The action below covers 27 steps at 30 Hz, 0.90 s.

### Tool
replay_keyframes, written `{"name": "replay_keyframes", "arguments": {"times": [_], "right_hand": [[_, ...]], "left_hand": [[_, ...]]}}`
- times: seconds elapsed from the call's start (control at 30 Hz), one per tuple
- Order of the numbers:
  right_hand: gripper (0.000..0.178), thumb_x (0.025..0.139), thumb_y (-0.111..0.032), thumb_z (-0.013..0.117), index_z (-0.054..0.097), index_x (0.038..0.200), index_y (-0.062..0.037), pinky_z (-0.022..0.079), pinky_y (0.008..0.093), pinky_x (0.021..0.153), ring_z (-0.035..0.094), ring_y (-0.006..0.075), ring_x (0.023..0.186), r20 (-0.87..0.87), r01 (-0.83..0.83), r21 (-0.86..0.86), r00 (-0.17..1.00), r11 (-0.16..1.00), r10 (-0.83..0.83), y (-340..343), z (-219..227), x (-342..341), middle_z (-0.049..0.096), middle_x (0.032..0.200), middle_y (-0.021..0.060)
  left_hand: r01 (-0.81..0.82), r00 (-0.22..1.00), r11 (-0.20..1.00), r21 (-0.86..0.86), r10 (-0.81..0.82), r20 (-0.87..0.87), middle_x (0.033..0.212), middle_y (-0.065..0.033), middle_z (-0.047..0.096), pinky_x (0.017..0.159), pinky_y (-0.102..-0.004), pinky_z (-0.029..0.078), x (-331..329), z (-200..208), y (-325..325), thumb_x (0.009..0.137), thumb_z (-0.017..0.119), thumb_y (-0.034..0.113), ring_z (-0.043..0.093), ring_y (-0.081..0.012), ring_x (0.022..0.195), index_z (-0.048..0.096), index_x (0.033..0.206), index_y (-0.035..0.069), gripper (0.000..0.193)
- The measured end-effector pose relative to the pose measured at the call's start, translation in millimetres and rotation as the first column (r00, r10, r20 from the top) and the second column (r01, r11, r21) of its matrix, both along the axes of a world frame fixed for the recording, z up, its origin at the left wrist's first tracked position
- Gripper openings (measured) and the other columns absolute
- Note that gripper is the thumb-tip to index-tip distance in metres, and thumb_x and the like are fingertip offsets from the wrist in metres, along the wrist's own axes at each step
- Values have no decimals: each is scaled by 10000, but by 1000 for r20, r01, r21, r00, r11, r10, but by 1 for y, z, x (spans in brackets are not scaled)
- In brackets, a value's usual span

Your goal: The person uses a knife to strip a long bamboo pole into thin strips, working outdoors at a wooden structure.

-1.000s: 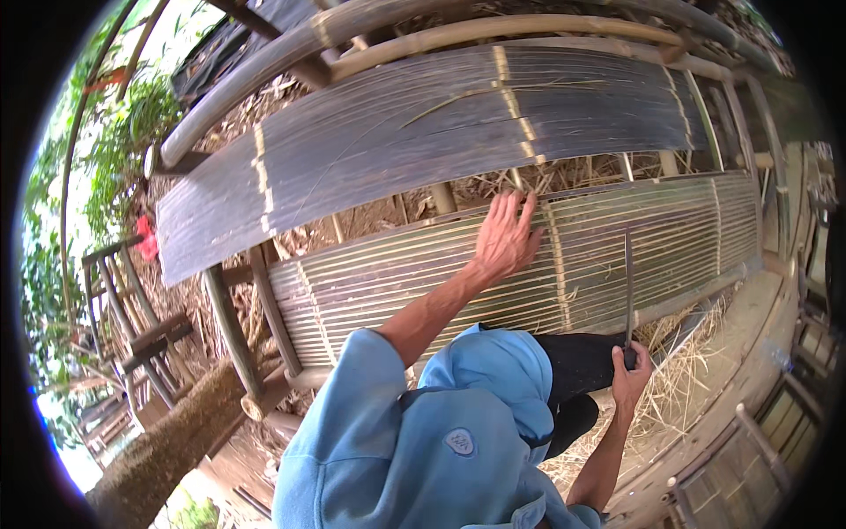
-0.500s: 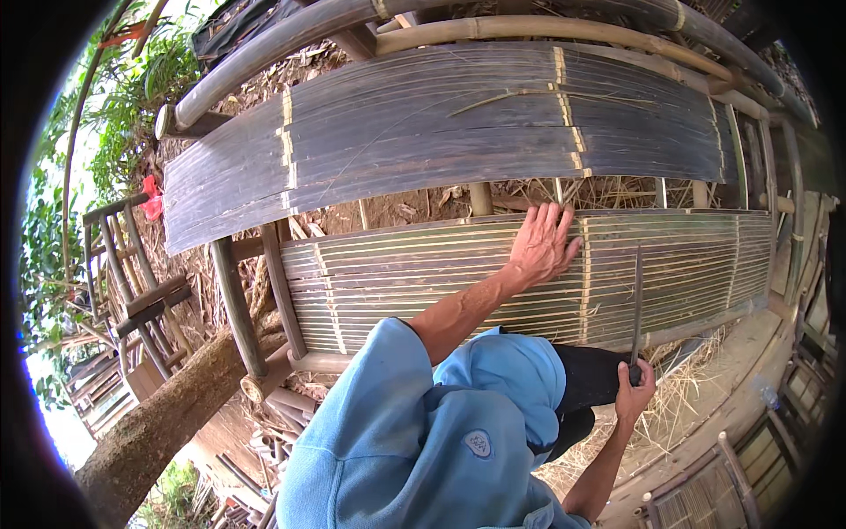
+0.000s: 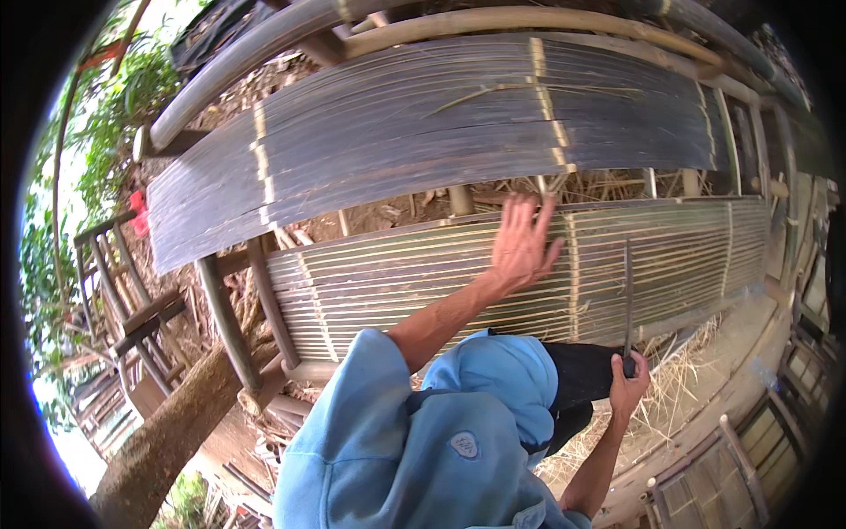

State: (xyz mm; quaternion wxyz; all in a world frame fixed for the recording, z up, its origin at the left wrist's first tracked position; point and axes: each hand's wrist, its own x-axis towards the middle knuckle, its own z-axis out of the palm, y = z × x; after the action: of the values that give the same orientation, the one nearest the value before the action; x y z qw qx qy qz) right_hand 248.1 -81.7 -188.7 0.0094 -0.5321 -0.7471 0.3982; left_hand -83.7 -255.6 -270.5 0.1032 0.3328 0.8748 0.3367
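My left hand [image 3: 524, 245] is spread open on the far part of a slatted bamboo bench seat [image 3: 423, 273], its fingertips reaching the far edge. Light gaps run between the seat's narrow slats, and pale cross strips bind them. At the right, my right hand [image 3: 628, 384] is closed round the dark handle of a knife [image 3: 627, 291]. The long thin blade points away from me, over the seat. Beyond the seat lies a dark split-bamboo panel [image 3: 397, 132] with pale cross bindings and a loose thin strip [image 3: 480, 91] on top.
Round bamboo poles [image 3: 238, 70] frame the far side. A tree trunk [image 3: 167, 423] slants at the lower left, near a wooden rack [image 3: 132, 309]. Dry straw [image 3: 674, 388] covers ground at the right, and a bamboo lattice [image 3: 705, 485] stands at the lower right.
The whole view has shifted slightly, so the bench and panel sit further left. My left hand remains on the slats, its fingers a little more spread. The knife is still in my right hand.
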Motion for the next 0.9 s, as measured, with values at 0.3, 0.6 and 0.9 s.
{"name": "replay_keyframes", "arguments": {"times": [0.3, 0.6, 0.9], "right_hand": [[286, 827, -92, 824, 666, 1049, -7, 459, 250, 705, 533, 84, 776, 5, -29, 27, 1000, 999, 29, 39, -11, -28, 595, 866, -9], [352, 699, -163, 839, 689, 1000, -58, 547, 374, 753, 699, 278, 803, 161, -284, 230, 954, 931, 252, 54, 11, -58, 697, 868, 123], [358, 683, -157, 855, 727, 1018, -159, 444, 462, 969, 591, 311, 1079, 160, -528, 178, 848, 830, 505, 163, 25, -54, 657, 1079, 87]], "left_hand": [[-215, 976, 971, -102, 218, 26, 1127, -216, 560, 908, -516, 452, -37, -19, -38, 917, 684, 178, 544, -359, 1067, 570, 1265, 47, 389], [36, 997, 999, 17, -34, -68, 964, -185, 598, 823, -489, 477, -55, 11, 23, 909, 704, 174, 599, -379, 930, 628, 1070, 43, 220], [37, 824, 985, -168, 65, 562, 912, -256, 733, 841, -445, 547, -58, 29, 94, 908, 676, 506, 732, -368, 903, 762, 1142, 60, 511]]}}
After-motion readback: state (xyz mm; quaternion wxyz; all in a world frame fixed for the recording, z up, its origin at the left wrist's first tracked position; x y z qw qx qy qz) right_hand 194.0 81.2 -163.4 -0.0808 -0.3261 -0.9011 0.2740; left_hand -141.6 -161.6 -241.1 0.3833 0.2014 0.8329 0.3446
